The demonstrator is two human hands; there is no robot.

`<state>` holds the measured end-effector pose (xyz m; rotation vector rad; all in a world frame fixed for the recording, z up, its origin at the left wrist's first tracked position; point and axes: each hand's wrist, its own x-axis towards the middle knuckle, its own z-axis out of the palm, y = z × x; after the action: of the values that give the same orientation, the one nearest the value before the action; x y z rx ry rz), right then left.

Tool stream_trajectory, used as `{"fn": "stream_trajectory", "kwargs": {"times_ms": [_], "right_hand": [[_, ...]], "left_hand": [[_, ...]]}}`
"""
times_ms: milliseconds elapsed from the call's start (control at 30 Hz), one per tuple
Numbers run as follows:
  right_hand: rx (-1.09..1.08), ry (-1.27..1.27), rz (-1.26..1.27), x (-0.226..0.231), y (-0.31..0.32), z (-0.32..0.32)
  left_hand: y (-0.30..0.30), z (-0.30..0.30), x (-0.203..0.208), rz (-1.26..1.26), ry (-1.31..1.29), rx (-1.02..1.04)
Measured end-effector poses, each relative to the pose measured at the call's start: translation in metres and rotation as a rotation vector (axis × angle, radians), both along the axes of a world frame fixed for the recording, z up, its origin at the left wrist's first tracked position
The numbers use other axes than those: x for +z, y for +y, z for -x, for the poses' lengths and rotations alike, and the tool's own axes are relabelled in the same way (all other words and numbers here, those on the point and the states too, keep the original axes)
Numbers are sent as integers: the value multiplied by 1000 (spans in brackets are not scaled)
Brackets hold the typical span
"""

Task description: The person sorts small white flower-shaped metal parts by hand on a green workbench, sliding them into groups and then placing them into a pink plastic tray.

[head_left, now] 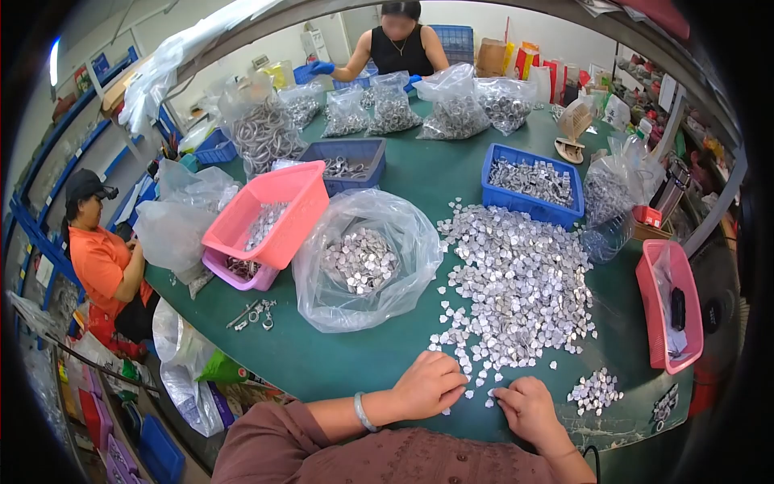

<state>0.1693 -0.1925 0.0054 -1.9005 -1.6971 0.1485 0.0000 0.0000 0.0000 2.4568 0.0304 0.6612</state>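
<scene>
The left hand (pixel 431 382), a pale bangle (pixel 364 412) at its wrist, is curled with the fingers bunched; whether it grips anything cannot be told. The right hand (pixel 528 407) is narrowed, its fingertips at a small silver metal piece (pixel 491 393); whether that piece is pinched is unclear. Just beyond both hands, a broad heap of silver metal pieces (pixel 520 282) covers the green table (pixel 322 367). A smaller pile (pixel 595 392) lies to the right of the right hand, near a pink basket (pixel 648 300). Left of the heap, an open clear plastic bag (pixel 322 305) holds similar pieces, beside a tilted coral-pink basket (pixel 278 234). A blue bin (pixel 528 208) of metal parts stands behind the heap. Farther back, filled plastic bags (pixel 393 113) stand before a co-worker in a black top (pixel 397 52).
</scene>
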Motion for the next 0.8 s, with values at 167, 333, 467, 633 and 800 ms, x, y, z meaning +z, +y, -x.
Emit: {"fn": "stream_trajectory", "kwargs": {"times_ms": [167,333,467,633,800], "right_hand": [[-7,1,-28,0,4,1],[-6,3,-19,2,2,1],[-8,-9,-11,4,1,2],[-16,-1,-2,5,1,3],[-18,2,7,5,0,3]], "left_hand": [[3,-2,-1,-3,-25,-5],[2,-3,1,2,-6,0],[0,-2,-1,2,11,-6],[-1,-3,-2,4,-8,-12],[0,-2,-2,-8,21,-14]]}}
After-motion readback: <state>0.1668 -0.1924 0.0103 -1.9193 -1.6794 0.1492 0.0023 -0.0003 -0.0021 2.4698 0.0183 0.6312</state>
